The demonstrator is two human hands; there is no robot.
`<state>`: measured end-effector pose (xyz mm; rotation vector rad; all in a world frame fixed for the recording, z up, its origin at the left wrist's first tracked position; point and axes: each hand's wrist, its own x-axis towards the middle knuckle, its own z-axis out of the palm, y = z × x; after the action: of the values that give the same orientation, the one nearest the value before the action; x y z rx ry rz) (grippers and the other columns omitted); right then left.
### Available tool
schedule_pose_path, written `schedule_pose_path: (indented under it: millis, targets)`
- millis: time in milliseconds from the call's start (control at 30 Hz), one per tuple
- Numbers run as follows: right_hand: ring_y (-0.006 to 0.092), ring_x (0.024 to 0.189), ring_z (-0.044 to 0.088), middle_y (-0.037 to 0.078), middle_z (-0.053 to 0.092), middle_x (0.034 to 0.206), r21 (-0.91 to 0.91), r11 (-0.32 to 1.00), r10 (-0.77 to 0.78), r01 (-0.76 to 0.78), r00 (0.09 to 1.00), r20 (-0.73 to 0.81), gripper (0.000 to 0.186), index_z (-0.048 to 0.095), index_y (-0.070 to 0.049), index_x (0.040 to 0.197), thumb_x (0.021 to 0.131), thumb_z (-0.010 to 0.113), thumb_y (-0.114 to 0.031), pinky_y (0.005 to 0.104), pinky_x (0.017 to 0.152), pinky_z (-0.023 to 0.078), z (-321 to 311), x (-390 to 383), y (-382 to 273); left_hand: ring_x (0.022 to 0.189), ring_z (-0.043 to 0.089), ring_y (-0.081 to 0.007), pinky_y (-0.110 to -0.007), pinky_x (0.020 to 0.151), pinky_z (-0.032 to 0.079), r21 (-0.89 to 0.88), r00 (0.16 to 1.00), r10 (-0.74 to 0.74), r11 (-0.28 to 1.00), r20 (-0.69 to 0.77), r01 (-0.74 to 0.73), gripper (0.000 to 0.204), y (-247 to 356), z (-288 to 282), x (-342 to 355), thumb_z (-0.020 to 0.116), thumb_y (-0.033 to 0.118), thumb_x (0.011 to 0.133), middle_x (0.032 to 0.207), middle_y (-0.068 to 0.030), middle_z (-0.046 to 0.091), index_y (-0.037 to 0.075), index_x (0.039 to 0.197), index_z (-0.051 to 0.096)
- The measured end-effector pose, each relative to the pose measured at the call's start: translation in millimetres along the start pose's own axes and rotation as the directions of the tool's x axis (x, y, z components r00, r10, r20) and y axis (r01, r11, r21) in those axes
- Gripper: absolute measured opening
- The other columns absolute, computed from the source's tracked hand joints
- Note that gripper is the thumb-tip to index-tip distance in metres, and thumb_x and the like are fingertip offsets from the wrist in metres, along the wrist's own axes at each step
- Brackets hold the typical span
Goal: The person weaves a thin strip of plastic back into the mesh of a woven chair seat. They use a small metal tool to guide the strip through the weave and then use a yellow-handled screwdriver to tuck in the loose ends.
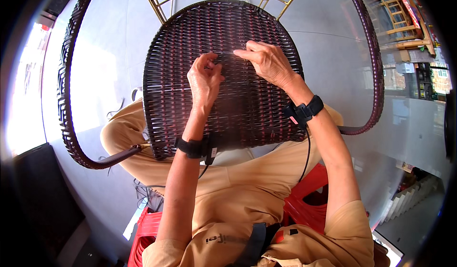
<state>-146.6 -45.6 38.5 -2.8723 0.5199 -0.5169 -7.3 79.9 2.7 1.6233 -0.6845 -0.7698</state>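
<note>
A woven chair seat (190,38) of dark brown and reddish strands faces me between my knees. Over its upper middle, my left hand (204,79) is closed, its thumb and forefinger curled together at the weave. Just to the right, my right hand (269,62) pinches with its fingertips pointing toward the left one. A faint, thin pale line shows in the small gap between the two hands. What either hand grips is too small to make out. Black straps with cables circle both wrists.
Wrapped hoop arms curve out on the left (65,91) and right (376,62) of the seat. Gold metal rods (152,3) rise behind it. Under me is a red plastic stool (309,205). Wooden frames (397,14) stand at the far right; loose cables lie at lower left.
</note>
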Motion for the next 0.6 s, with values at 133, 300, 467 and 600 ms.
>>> schedule_pose_path:
  millis: [133, 300, 467, 600]
  targets:
    - [0.0232, 0.065, 0.063, 0.008, 0.058, 0.073, 0.014, 0.999, 0.04, -0.04, 0.999, 0.007, 0.028, 0.071, -0.013, 0.098, 0.082, 0.055, 0.002, 0.0344, 0.06, 0.055, -2.2, 2.1, -3.1, 0.06, 0.06, -0.0084, -0.021, 0.054, 0.053, 0.052, 0.999, 0.04, 0.998, 0.0, -0.04, 0.026, -1.4, 0.0, 0.3, 0.062, -0.001, 0.085, 0.081, -0.001, 0.05, 0.001, 0.11, 0.064]
    - [0.0257, 0.067, 0.064, 0.011, 0.06, 0.074, -0.039, 0.984, 0.174, -0.171, 0.983, 0.065, 0.027, 0.071, -0.012, 0.099, 0.082, 0.055, 0.001, 0.0367, 0.06, 0.054, -15.5, 2.2, -27.1, 0.059, 0.061, -0.0088, -0.021, 0.054, 0.054, 0.137, 0.997, 0.067, 0.988, 0.024, -0.07, 0.026, 3.3, -2.1, -2.9, 0.061, -0.001, 0.086, 0.082, -0.0022, 0.05, 0.003, 0.111, 0.066]
    - [0.0306, 0.069, 0.063, 0.015, 0.06, 0.077, 0.107, 0.964, 0.245, -0.243, 0.969, -0.01, 0.023, 0.068, -0.006, 0.103, 0.084, 0.057, -0.001, 0.0383, 0.063, 0.052, -6.3, -3.1, -32.5, 0.056, 0.061, -0.0127, -0.025, 0.048, 0.051, 0.187, 0.993, 0.112, 0.976, 0.019, -0.114, 0.025, 4.6, -1.9, -2.8, 0.061, -0.001, 0.084, 0.081, -0.0065, 0.052, 0.003, 0.108, 0.067]
    - [0.0343, 0.073, 0.064, 0.02, 0.064, 0.08, 0.157, 0.944, 0.287, -0.29, 0.957, 0.045, 0.024, 0.07, -0.003, 0.097, 0.079, 0.054, 0.003, 0.0417, 0.07, 0.053, -3.7, -1.8, -35.8, 0.056, 0.061, -0.0129, -0.025, 0.048, 0.051, 0.154, 0.995, 0.097, 0.983, 0.032, -0.101, 0.024, 4.5, -2.7, -2.1, 0.06, -0.002, 0.084, 0.081, -0.0075, 0.052, 0.001, 0.107, 0.067]
